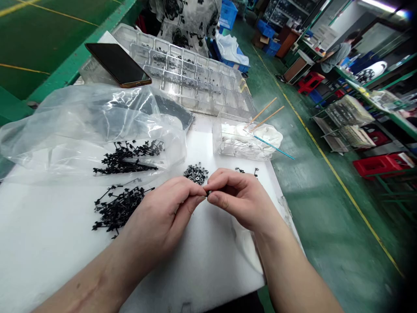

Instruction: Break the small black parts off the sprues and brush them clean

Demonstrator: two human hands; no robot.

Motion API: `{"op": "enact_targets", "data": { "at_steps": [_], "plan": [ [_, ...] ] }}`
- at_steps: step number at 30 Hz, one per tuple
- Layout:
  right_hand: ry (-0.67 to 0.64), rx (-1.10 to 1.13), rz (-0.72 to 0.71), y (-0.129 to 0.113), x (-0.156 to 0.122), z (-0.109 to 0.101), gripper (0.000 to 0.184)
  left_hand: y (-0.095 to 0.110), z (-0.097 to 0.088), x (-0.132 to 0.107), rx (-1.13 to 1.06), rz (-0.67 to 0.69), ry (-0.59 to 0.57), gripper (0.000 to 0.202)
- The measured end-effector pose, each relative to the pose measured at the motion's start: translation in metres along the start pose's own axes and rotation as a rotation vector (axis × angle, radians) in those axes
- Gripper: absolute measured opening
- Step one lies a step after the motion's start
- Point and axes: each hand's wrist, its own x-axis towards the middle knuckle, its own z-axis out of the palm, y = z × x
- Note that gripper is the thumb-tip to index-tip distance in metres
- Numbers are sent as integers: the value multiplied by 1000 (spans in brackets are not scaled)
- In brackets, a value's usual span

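Observation:
My left hand (169, 208) and my right hand (241, 195) meet fingertip to fingertip above the white tabletop (202, 256). Both are closed in a pinch around a small black part (209, 193), mostly covered by the fingers. Just beyond the fingertips lies a pile of small dark rings with pale centres (196, 173). To the left of my left hand, thin black plastic pieces (119, 208) form a loose heap. A few more black pieces (256, 171) show behind my right hand.
A clear plastic bag (81, 126) holds more black pieces. Behind it are a phone (119, 65) and a clear compartment tray (202, 82) with small parts. A clear box (224, 150) holds white cloth and sticks. A person in patterned clothing (189, 21) is at the far side.

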Motion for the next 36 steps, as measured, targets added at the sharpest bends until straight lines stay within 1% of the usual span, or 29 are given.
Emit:
{"op": "enact_targets", "data": {
  "at_steps": [3,5,8,12,15,16,18,20,22,24,25,28,30,31,33,35,36],
  "plan": [
    [45,-59,-37,-1,-2,0,12,-1,0,-2,-2,-84,15,14],
    [77,-17,-73,-2,-3,0,12,0,-2,-3,-80,-188,36,11],
    [123,70,-114,-1,-3,1,12,-1,-4,-2,-242,-321,110,15],
    [169,116,-121,-1,0,-1,16,-4,-4,0,-354,-375,176,19],
    [197,110,-143,-7,0,-14,23,-8,-2,0,-368,-384,189,25],
    [225,72,-153,-12,-2,-21,25,-9,-2,0,-362,-387,190,28],
    [312,-80,-146,-27,-8,-39,27,-13,-2,0,-345,-387,187,32],
    [420,-309,-78,-45,-17,-56,27,-17,-1,1,-342,-384,182,35],
    [516,-545,31,-63,-27,-67,27,-21,-1,2,-362,-373,186,36],
    [553,-714,145,-72,-33,-72,27,-23,-1,4,-389,-360,193,37],
    [544,-765,202,-73,-35,-72,28,-24,-1,4,-397,-357,193,38],
    [482,-818,351,-61,-36,-72,29,-25,-3,6,-373,-367,171,45],
    [499,-839,400,-46,-36,-73,27,-26,-3,6,-347,-363,161,49],
    [531,-855,416,-40,-39,-74,24,-27,-3,6,-341,-354,161,50],
    [644,-904,424,-30,-51,-75,21,-29,-3,7,-339,-330,165,51],
    [746,-960,415,-24,-74,-68,30,-32,-3,7,-339,-310,171,53],
    [761,-984,407,-21,-89,-61,35,-34,-3,7,-337,-303,173,53]
  ]
}}
